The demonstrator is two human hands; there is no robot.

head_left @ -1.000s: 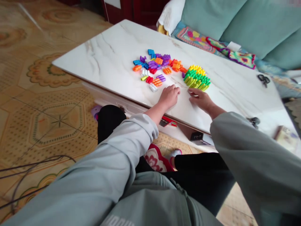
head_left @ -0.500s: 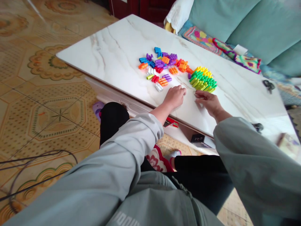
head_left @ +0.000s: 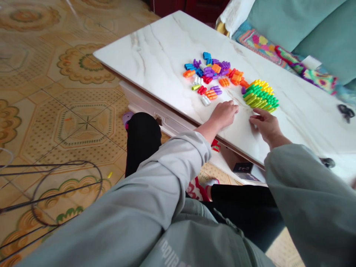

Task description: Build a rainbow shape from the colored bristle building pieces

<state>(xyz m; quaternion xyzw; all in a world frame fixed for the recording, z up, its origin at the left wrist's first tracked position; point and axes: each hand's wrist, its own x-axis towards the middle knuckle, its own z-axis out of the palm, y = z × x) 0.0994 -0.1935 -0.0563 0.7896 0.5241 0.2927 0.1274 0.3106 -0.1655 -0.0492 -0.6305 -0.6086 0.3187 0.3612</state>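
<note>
A block of plastic bullet-shaped pieces (head_left: 260, 95), in rows of yellow, green and lime, sits on the marble-patterned table (head_left: 155, 55). Just in front of its lime edge is my right hand (head_left: 267, 125), thumb and forefinger a little apart, with nothing visible between them. My left hand (head_left: 224, 114) rests on the tabletop to the left, fingers curled in; whatever they may hold is hidden. Beyond my left hand lie small joined groups of similar pieces, among them a white group (head_left: 205, 100), an orange group (head_left: 211, 94) and a purple group (head_left: 216, 89).
More groups, including a blue one (head_left: 190, 66) and an orange one (head_left: 237, 77), spread toward the table's middle. Black scissors-like handles (head_left: 346, 111) lie at the far right. A sofa (head_left: 300, 22) stands behind. Thin cables (head_left: 55, 193) are at lower left.
The view has swung left, so table, pieces and hands appear farther right. Both hands keep nearly the same places on the table, and the pieces look unmoved.
</note>
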